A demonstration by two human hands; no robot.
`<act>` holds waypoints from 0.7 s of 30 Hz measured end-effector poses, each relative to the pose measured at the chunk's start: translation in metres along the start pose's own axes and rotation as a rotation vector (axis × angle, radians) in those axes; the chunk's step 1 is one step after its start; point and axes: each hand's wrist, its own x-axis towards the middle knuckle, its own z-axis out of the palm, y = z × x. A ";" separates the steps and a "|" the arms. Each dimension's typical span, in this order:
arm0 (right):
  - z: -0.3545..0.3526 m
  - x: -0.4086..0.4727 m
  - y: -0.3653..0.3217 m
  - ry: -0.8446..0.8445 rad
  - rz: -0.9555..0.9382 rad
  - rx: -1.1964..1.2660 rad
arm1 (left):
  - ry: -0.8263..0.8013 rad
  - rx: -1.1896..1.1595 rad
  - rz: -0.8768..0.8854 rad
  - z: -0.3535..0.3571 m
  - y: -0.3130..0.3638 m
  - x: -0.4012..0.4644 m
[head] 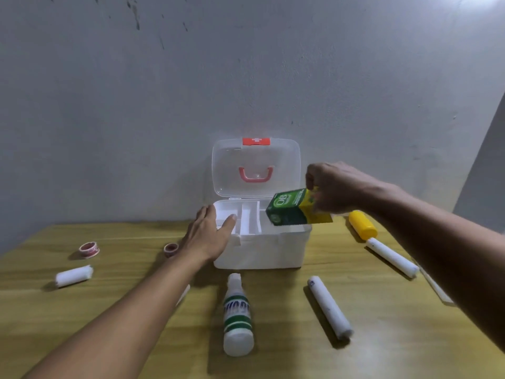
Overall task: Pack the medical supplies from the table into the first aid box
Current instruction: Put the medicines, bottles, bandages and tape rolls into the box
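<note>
The white first aid box [262, 253] stands open at the back middle of the table, its clear lid [257, 166] upright with a red handle. My right hand [332, 187] holds a green and yellow carton [293, 209] tilted over the box's right compartment. My left hand [211, 232] rests flat on the box's left rim, fingers apart. On the table lie a white bottle with green stripes [237, 317], two long white rolls [329, 307] [392, 257], a yellow bottle [362, 224], a short gauze roll [73, 276] and two tape rolls [89, 249] [171, 249].
The wooden table [109, 310] ends at a grey wall just behind the box. A flat white packet [434, 285] lies at the right, partly hidden under my right forearm. Another white item [183, 295] peeks out beneath my left forearm.
</note>
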 end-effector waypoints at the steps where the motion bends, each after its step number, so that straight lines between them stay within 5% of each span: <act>1: 0.004 0.006 -0.006 -0.023 -0.015 0.001 | -0.004 -0.030 -0.018 0.000 0.000 0.001; 15: 0.073 0.065 -0.035 -0.240 -0.028 0.021 | -0.092 -0.054 0.003 -0.005 0.004 -0.004; 21: 0.093 0.071 -0.029 -0.210 0.011 0.120 | -0.087 -0.051 -0.009 -0.003 0.004 -0.004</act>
